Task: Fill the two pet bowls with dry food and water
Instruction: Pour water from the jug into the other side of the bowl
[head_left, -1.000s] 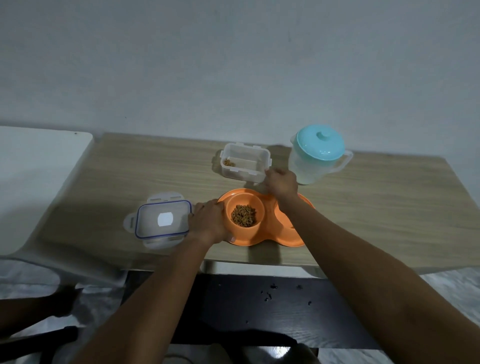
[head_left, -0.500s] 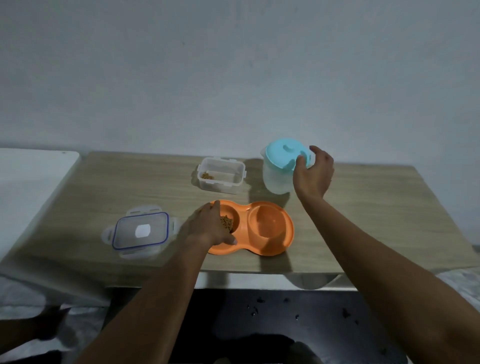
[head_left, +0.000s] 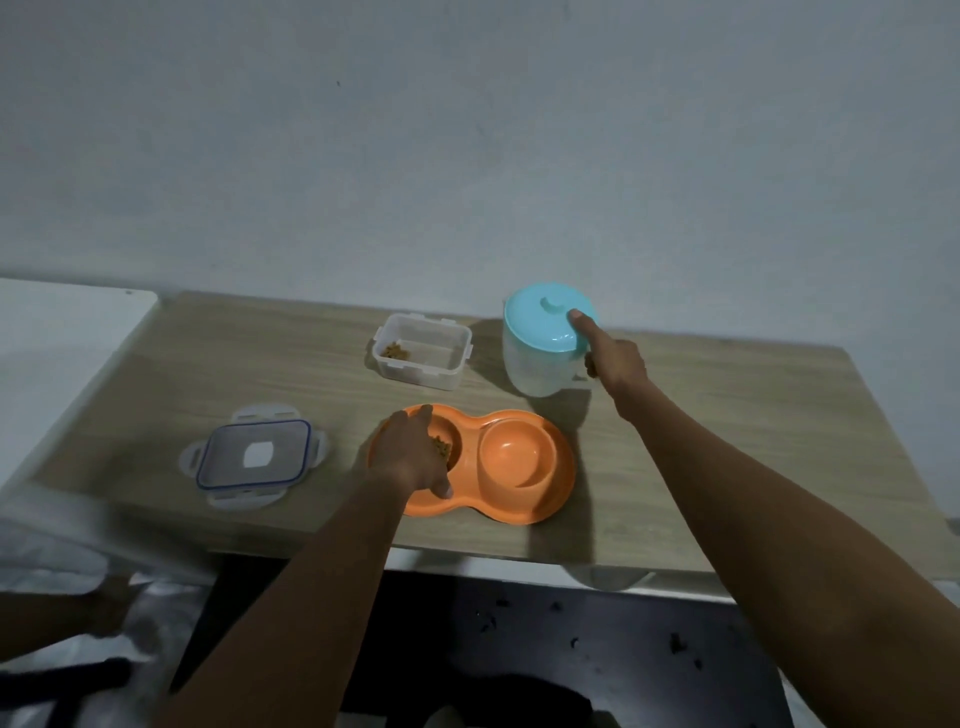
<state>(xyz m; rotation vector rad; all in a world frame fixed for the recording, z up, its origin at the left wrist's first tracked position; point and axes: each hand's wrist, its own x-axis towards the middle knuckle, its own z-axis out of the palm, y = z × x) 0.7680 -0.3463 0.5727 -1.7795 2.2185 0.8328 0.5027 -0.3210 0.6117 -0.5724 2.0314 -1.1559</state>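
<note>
**While your left grip lies on the double bowl, your right grip holds the jug**

As you look down at the desk (head_left: 727, 415), the orange double bowl (head_left: 550, 499) sits at the near edge, about midway along it. Your left grip (head_left: 410, 452) lies spread across its left bowl (head_left: 454, 441), with the thumb on the near rim and a fingertip at the far rim. The fingers are loosely bent and press on the bowl rather than wrap it. Brown dry food (head_left: 441, 446) shows in that bowl beside your knuckles. The right bowl (head_left: 514, 457) shows only its bare orange bottom.

Your right grip (head_left: 615, 358) is closed on the jug (head_left: 535, 364), which stands upright on the desk, far and right of the double bowl. Your thumb (head_left: 577, 318) presses on the right edge of the teal lid (head_left: 540, 325), and the other fingers curl in at the jug's right side, where they hide what they wrap. The water level inside the cloudy wall is too faint to tell.

A clear container (head_left: 421, 364) stands open just left of the jug, with a few pieces of food in its left corner. The container lid (head_left: 254, 454), with its blue seal, lies flat on the desk, well left of the double bowl. A white surface (head_left: 67, 332) adjoins the desk's left end.
</note>
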